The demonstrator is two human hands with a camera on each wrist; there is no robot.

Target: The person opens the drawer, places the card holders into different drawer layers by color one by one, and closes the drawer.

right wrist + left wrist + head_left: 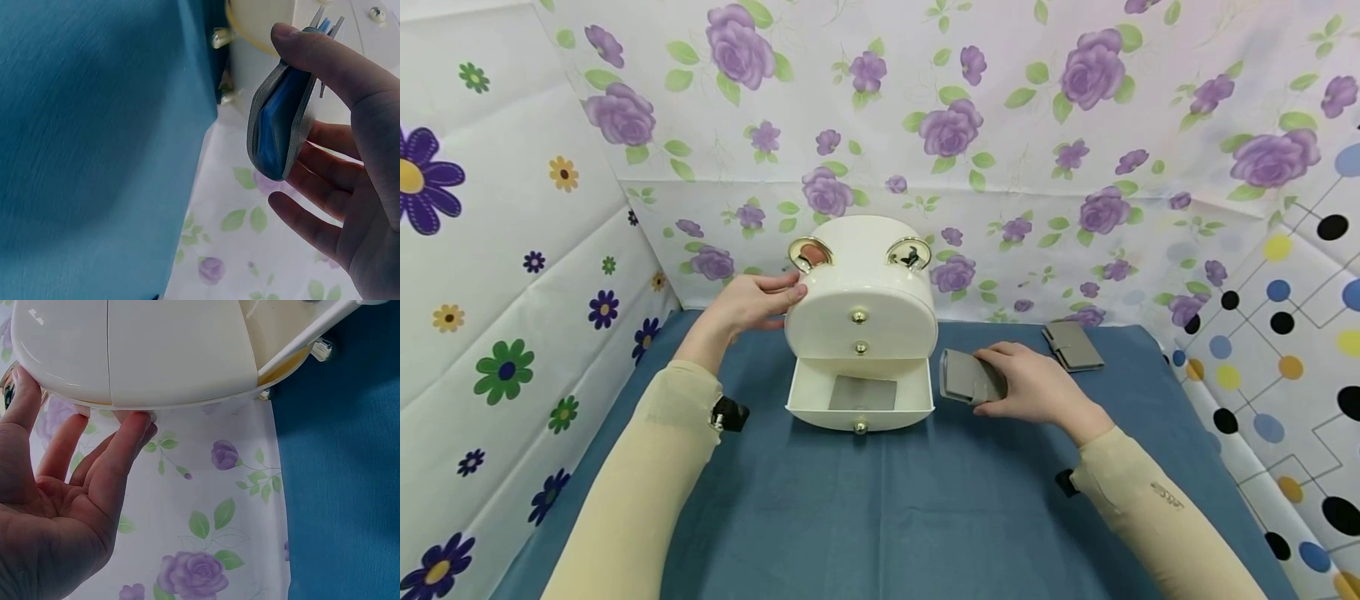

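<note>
A white storage box point(862, 321) with two gold-rimmed ears stands on the table, its bottom drawer point(801, 400) pulled out. Inside that drawer lies a flat grey rectangle point(862, 393). My left hand point(748, 302) rests against the box's left side, below the ear; in the left wrist view the fingertips point(136, 420) touch its edge. To the right of the drawer, my right hand point(1026, 383) grips a grey card wallet point(962, 377) between thumb and fingers. The right wrist view shows blue sleeves inside the wallet point(280, 122).
Another grey wallet point(1073, 346) with a strap lies at the back right of the blue tablecloth point(880, 517). Flowered cloth point(947, 167) hangs behind the box, and patterned cloths stand at both sides. The upper drawers, with gold knobs point(859, 317), are closed.
</note>
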